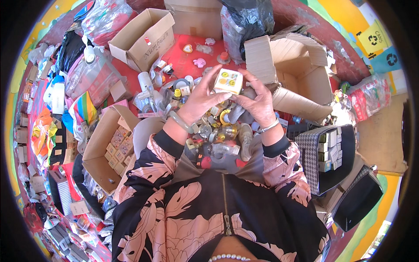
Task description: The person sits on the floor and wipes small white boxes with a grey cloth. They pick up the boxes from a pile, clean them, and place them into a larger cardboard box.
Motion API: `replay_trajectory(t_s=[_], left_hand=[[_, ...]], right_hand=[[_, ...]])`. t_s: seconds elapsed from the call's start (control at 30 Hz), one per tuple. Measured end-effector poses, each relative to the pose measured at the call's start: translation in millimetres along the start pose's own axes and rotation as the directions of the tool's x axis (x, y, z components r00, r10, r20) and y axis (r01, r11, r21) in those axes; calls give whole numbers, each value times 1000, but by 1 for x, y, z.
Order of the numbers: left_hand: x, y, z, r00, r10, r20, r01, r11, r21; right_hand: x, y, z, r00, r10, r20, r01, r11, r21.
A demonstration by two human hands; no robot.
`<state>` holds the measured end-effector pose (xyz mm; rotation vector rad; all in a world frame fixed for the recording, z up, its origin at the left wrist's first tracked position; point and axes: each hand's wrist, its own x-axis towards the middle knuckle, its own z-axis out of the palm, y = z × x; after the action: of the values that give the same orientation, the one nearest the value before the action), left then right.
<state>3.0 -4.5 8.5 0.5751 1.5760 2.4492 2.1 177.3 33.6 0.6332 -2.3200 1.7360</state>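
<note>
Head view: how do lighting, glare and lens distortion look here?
Head view: bright overall, the patterned top of the small white box between left hand and right hand readable; head view: whitish glints on the clear plastic bag, upper left; head view: painted wall bowed by the fisheye, corners black.

White box with yellow-and-orange motifs

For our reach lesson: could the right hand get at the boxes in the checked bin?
Probably yes: the boxes lie uncovered in the bin, though the right hand is holding the white box.
</note>
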Motion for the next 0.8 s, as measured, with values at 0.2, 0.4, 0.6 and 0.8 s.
replay_trajectory(t_s=[0.2,0.4,0.6,0.8], left_hand=[[-2,-11,0,999,-43,-10,41,990,-135],[-2,-4,1,999,36,-35,-38,998,-42],[-4,-10,0,966,246,-73,-183,860,477],[-1,-6,-4,955,298,-10,-234,769,595]], right_hand=[[-2,-3,-5,993,-85,78,97,979,-177],[-2,-6,2,994,59,88,-56,998,-27],[0,6,1,962,147,230,-140,989,-48],[-2,9,3,971,152,184,-133,985,-114]])
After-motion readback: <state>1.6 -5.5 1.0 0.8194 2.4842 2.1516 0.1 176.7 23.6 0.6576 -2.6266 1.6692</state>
